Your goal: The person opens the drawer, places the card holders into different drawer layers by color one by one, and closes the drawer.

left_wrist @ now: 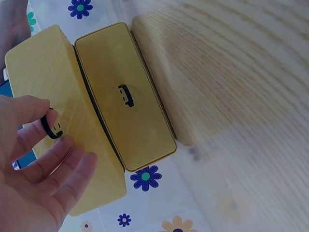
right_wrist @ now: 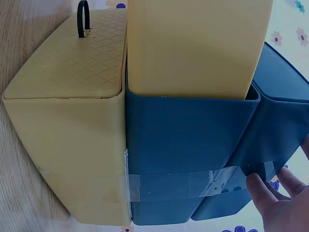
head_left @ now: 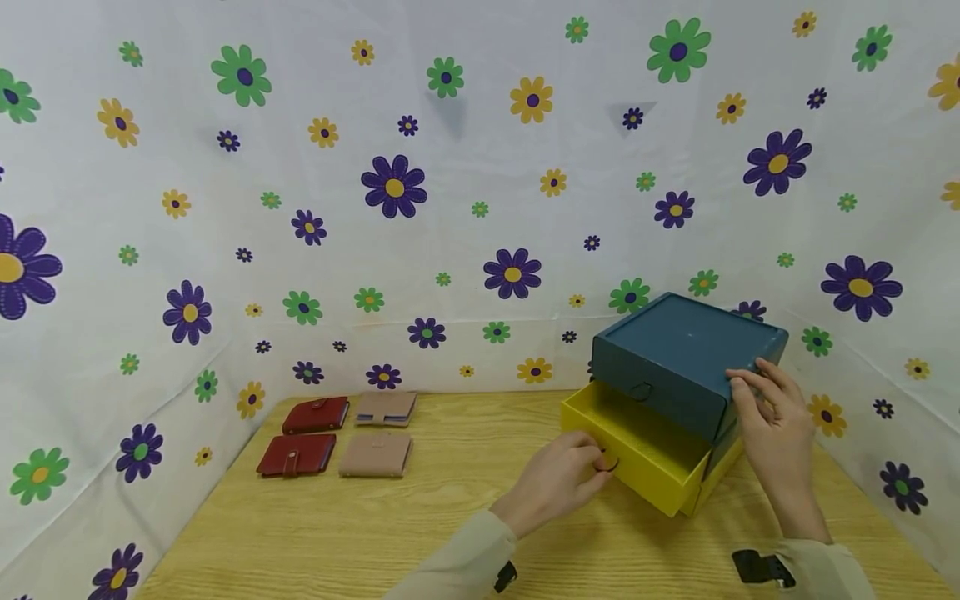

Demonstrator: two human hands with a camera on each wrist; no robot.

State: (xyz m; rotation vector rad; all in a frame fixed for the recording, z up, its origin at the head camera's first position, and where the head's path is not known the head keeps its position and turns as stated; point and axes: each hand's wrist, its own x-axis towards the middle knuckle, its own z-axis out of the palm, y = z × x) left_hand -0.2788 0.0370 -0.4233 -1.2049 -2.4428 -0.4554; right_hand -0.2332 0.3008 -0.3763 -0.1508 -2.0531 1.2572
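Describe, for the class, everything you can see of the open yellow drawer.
The open yellow drawer looks like plastic: smooth-sided, open-topped, its front embossed with a diamond pattern and bearing a black loop handle. It juts from the blue middle housing, above a closed yellow drawer. The left grip holds the handle; no contents show in the visible part inside.

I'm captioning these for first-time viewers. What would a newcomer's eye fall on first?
Probably the pulled-out yellow drawer on the right of the table, its dark handle pinched by the left hand, while the right hand touches the blue box above. Then the red wallets and pink wallets grouped at the left, and the flowered white sheet behind.
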